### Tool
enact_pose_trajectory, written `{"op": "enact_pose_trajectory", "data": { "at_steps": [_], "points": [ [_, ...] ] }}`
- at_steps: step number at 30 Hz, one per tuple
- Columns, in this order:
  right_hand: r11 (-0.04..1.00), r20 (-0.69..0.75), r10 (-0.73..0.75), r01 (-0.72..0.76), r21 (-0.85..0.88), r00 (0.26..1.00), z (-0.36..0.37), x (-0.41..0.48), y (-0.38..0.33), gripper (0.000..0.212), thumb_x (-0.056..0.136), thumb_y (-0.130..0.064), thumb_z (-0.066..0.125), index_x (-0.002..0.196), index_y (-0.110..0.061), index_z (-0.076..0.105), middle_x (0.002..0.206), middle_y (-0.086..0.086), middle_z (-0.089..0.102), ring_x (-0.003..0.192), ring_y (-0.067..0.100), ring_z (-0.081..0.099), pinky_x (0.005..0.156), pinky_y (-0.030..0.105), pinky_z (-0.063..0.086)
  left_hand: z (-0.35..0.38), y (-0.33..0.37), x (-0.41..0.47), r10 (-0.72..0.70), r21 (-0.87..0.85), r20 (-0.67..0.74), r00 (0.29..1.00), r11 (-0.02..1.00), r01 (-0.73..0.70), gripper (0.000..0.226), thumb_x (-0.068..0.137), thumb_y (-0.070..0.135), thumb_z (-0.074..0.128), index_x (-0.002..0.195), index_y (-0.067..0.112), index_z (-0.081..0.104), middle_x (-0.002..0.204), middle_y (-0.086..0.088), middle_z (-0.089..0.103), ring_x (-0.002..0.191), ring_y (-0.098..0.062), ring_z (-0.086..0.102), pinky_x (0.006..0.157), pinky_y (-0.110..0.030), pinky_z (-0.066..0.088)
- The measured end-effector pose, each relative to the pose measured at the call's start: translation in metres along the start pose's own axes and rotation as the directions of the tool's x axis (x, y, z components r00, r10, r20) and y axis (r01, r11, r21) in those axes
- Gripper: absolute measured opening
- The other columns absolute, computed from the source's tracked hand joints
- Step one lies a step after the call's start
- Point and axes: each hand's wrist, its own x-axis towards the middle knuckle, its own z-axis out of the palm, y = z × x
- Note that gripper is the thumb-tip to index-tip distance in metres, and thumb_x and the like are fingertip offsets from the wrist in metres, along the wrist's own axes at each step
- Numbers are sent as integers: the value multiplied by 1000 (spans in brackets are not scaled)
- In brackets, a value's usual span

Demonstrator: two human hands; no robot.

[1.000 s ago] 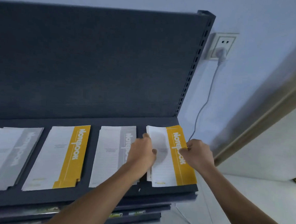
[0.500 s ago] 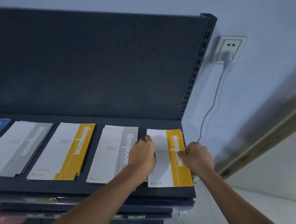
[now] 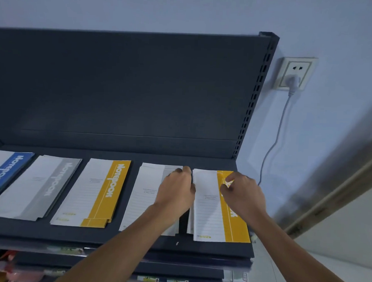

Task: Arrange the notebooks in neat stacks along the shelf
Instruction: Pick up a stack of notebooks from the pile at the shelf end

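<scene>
Several notebook stacks lie in a row on the dark shelf (image 3: 175, 245): a blue one (image 3: 4, 174), a grey one (image 3: 38, 187), a yellow one (image 3: 96, 192), a second grey one (image 3: 144, 194) and, at the right end, a second yellow one (image 3: 207, 208). My left hand (image 3: 176, 190) covers part of the second grey stack, its curled fingers holding the far left edge of the right-end yellow stack. My right hand (image 3: 241, 193) lies over that stack's yellow band, with curled fingers pinching near its far right corner.
The shelf's dark back panel (image 3: 118, 90) rises behind the stacks, and a perforated upright (image 3: 256, 92) bounds it on the right. A wall socket (image 3: 295, 73) with a plugged cable (image 3: 273, 141) is beside it. Lower shelves (image 3: 174, 269) show below.
Both hands slid toward the far end of the right-end yellow stack. My right hand came from the stack's right edge onto the yellow band. The stack now lies straighter.
</scene>
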Motion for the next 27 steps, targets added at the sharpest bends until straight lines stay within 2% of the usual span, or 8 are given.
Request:
{"op": "enact_pose_trajectory", "data": {
  "at_steps": [3,5,8,12,15,19,22,27],
  "points": [
    [996,18,-91,90,21,996,7,-3,-20,25,92,-35,57,115,-27,64,84,-14,68,69,8,58,50,19,34,-12,-15,-2,-14,-30,-8,1000,999,13,31,98,26,61,127,16,57,112,-2,67,95,-19,63,74,-28,51],
    [989,39,-146,144,40,989,13,-5,-36,24,92,-35,58,115,-27,64,89,-14,69,74,8,60,51,19,37,-23,-28,-5,-35,-56,-28,999,998,34,35,98,29,61,131,18,57,116,0,67,100,-17,65,75,-24,48],
    [974,83,-223,219,54,971,23,-3,-69,23,92,-34,57,113,-26,64,91,-10,71,82,14,66,61,27,48,-45,-52,-12,-74,-72,-61,995,995,69,35,98,32,60,131,19,58,117,1,68,96,-14,67,77,-25,53],
    [941,124,-331,319,109,935,41,-8,-125,19,93,-33,57,110,-27,62,92,-9,71,85,16,67,73,29,51,-80,-99,-26,-146,-72,-97,985,988,139,27,97,30,59,122,20,61,108,2,71,89,-12,65,78,-29,54],
    [891,160,-449,428,147,879,57,-21,-173,20,93,-34,58,111,-27,62,96,-8,70,87,15,66,75,31,53,-107,-139,-39,-207,-70,-129,970,977,199,24,96,27,58,119,19,62,100,4,70,90,-15,66,81,-38,56],
    [814,201,-580,558,159,789,74,-43,-242,20,93,-34,57,112,-28,62,104,-7,67,98,20,63,81,37,54,-141,-195,-64,-296,-82,-206,933,955,285,22,95,25,60,116,19,64,93,9,69,84,-11,64,75,-30,53],
    [757,231,-653,631,172,721,88,-63,-297,21,95,-34,55,114,-26,61,104,-8,66,97,18,63,77,36,53,-168,-240,-84,-335,-81,-231,913,942,325,24,95,25,59,116,17,64,96,5,69,86,-15,64,77,-35,55],
    [677,230,-733,720,153,640,113,-100,-399,21,96,-34,54,115,-26,60,105,-8,66,95,17,60,74,31,46,-221,-330,-118,-397,-97,-251,883,918,385,26,97,24,57,122,18,62,98,7,67,87,-11,63,74,-23,49]
  ]
}}
